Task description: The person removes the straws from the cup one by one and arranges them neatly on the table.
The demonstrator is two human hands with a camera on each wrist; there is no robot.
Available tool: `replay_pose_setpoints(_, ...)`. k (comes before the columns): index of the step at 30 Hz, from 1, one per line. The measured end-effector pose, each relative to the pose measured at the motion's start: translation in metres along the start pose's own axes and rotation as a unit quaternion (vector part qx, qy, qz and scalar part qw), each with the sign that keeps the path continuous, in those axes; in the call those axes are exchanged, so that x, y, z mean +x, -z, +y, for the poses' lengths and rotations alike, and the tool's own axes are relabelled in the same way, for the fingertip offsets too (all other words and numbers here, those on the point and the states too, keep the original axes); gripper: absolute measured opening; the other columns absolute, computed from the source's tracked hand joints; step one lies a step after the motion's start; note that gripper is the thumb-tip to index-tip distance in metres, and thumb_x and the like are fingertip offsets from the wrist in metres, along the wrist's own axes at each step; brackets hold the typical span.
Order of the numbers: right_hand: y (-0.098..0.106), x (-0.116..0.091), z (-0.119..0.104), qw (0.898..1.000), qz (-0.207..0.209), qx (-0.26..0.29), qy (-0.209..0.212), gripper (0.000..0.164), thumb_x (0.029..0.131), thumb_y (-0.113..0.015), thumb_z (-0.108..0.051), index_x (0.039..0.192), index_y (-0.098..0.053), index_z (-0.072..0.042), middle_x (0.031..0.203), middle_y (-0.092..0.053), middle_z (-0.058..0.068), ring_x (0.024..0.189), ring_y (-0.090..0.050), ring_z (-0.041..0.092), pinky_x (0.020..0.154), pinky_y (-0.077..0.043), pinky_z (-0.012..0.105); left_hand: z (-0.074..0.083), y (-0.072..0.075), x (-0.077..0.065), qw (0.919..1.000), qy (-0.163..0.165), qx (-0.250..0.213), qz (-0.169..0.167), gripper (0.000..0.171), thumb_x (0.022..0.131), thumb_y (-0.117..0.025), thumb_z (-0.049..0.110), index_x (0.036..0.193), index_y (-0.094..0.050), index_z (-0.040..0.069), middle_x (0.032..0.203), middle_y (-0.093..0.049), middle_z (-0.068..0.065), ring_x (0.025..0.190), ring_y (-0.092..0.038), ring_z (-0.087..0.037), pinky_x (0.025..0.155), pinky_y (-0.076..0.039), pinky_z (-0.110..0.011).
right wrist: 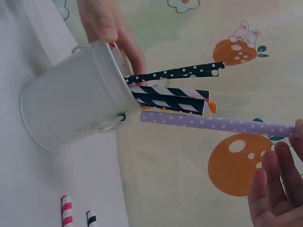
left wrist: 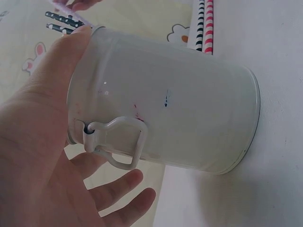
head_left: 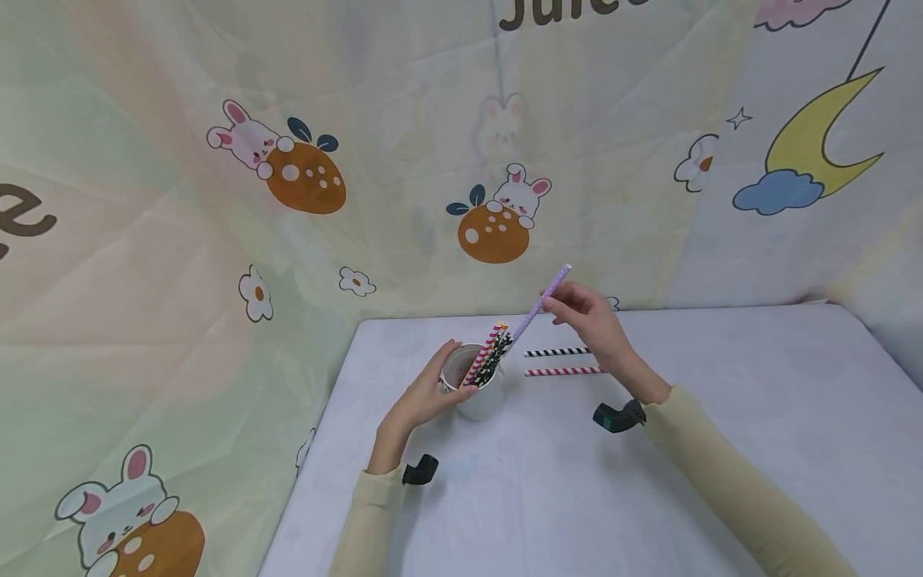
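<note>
A white metal bucket (head_left: pixel 481 406) with small side handles stands near the middle of the table. My left hand (head_left: pixel 424 397) grips its rim, thumb on the near side. Several paper straws lean in the bucket: black ones with white dots (right wrist: pixel 173 74), black-and-white striped ones (right wrist: pixel 177 99), and pink-striped ones (head_left: pixel 481 357). Between thumb and fingertips, my right hand (head_left: pixel 587 320) pinches the upper end of a purple straw with white dots (right wrist: pixel 203 123). That straw slants down toward the bucket, its lower end right at the rim in the right wrist view.
A black-and-white striped straw (head_left: pixel 555 353) and a red-and-white striped straw (head_left: pixel 562 372) lie side by side on the white table (head_left: pixel 519 497), right of the bucket. A cloth backdrop (head_left: pixel 404 160) with printed rabbits hangs behind the table.
</note>
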State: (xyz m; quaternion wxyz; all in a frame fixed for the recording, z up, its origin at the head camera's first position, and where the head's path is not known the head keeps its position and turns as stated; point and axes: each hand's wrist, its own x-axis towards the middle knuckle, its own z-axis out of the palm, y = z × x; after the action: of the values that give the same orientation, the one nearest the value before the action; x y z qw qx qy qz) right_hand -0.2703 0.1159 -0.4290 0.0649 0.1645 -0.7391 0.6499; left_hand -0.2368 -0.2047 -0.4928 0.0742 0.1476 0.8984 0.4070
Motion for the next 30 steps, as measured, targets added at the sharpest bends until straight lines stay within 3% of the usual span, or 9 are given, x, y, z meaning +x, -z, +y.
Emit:
replay_pose_setpoints(5, 0.007, 0.000, -0.002, 1.000, 0.003, -0.013, -0.002, 0.036, 0.098, -0.067, -0.029, 0.122, -0.066, -0.002, 0.111, -0.068, 0.007, 0.096, -0.061, 0.019, 0.081, -0.054, 0.022, 0.000, 0.000, 0.000, 1.0000, 0.007, -0.002, -0.001, 0.095, 0.083, -0.074, 0.060, 0.159, -0.024, 0.032, 0.168, -0.021, 0.004, 0.153, -0.023, -0.023, 0.120, -0.025, -0.055)
replay_pose_setpoints(8, 0.010, -0.001, -0.001, 0.999, -0.009, -0.049, -0.001, 0.036, 0.098, -0.067, -0.031, 0.122, -0.067, -0.004, 0.112, -0.068, 0.007, 0.097, -0.061, 0.022, 0.082, -0.055, 0.023, -0.001, 0.000, 0.000, 1.0000, 0.005, 0.000, 0.001, 0.095, 0.083, -0.074, 0.059, 0.159, -0.024, 0.031, 0.167, -0.021, 0.004, 0.153, -0.024, -0.022, 0.121, -0.025, -0.054)
replay_pose_setpoints(12, 0.010, -0.002, -0.002, 0.992, -0.033, -0.121, -0.003, 0.031, 0.097, -0.068, -0.033, 0.118, -0.069, -0.011, 0.114, -0.070, 0.007, 0.103, -0.064, 0.024, 0.087, -0.056, 0.032, 0.000, -0.001, -0.001, 1.0000, 0.003, -0.001, 0.000, 0.095, 0.084, -0.075, 0.057, 0.159, -0.025, 0.030, 0.167, -0.021, 0.004, 0.153, -0.024, -0.023, 0.120, -0.026, -0.055)
replay_pose_setpoints(18, 0.009, -0.004, -0.010, 0.978, -0.077, -0.194, -0.012, 0.026, 0.096, -0.070, -0.026, 0.116, -0.069, -0.011, 0.115, -0.069, 0.007, 0.111, -0.063, 0.027, 0.092, -0.055, 0.048, -0.001, -0.001, -0.001, 1.0000, -0.002, -0.004, 0.001, 0.095, 0.084, -0.074, 0.058, 0.159, -0.025, 0.028, 0.167, -0.021, 0.003, 0.153, -0.023, -0.024, 0.120, -0.026, -0.056)
replay_pose_setpoints(25, 0.008, -0.009, -0.022, 0.947, -0.147, -0.286, -0.006, 0.025, 0.094, -0.073, -0.023, 0.116, -0.070, -0.012, 0.115, -0.067, 0.007, 0.111, -0.062, 0.029, 0.094, -0.054, 0.050, 0.000, -0.001, 0.000, 1.0000, -0.002, -0.002, 0.000, 0.094, 0.084, -0.074, 0.058, 0.159, -0.025, 0.029, 0.167, -0.021, 0.004, 0.154, -0.023, -0.023, 0.120, -0.026, -0.055)
replay_pose_setpoints(30, 0.003, -0.012, -0.026, 0.908, -0.199, -0.369, -0.003, 0.025, 0.091, -0.076, -0.024, 0.114, -0.073, -0.013, 0.110, -0.067, 0.004, 0.103, -0.061, 0.023, 0.088, -0.056, 0.041, -0.001, -0.001, 0.000, 1.0000, 0.000, -0.003, 0.000, 0.095, 0.084, -0.074, 0.058, 0.160, -0.024, 0.030, 0.167, -0.021, 0.004, 0.154, -0.022, -0.023, 0.120, -0.025, -0.055)
